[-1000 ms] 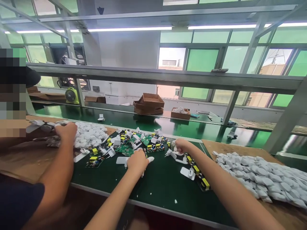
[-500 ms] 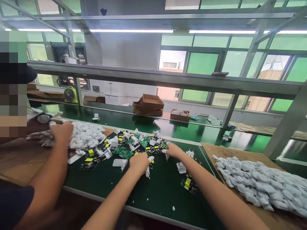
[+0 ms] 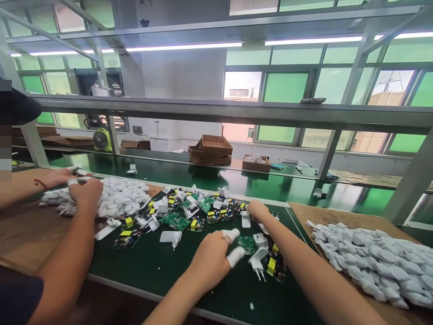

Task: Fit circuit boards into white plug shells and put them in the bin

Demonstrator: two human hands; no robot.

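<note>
My left hand [image 3: 216, 255] is over the near middle of the green bench, white covers on its fingertips, thumb and forefinger apart with nothing between them. Just beyond those fingers lie a white plug piece with two pins [image 3: 259, 262] and a small green circuit board [image 3: 247, 244]. My right hand [image 3: 260, 211] is farther out at the right end of the board pile, its fingers curled at a white plug piece [image 3: 246, 220]; its fingertips are partly hidden. A board with a yellow component [image 3: 271, 265] lies below my right forearm.
A pile of circuit boards [image 3: 176, 220] with white plugs spreads ahead. White housings are heaped on cardboard at right [image 3: 375, 259] and left [image 3: 118, 197]. A co-worker's hands [image 3: 86, 192] work over the left heap. A metal rail [image 3: 216, 108] crosses above the bench.
My left hand has let go of a white plug piece and opened, moving nearer and right. A plug piece and green board now lie beside it. My right hand has moved slightly right.
</note>
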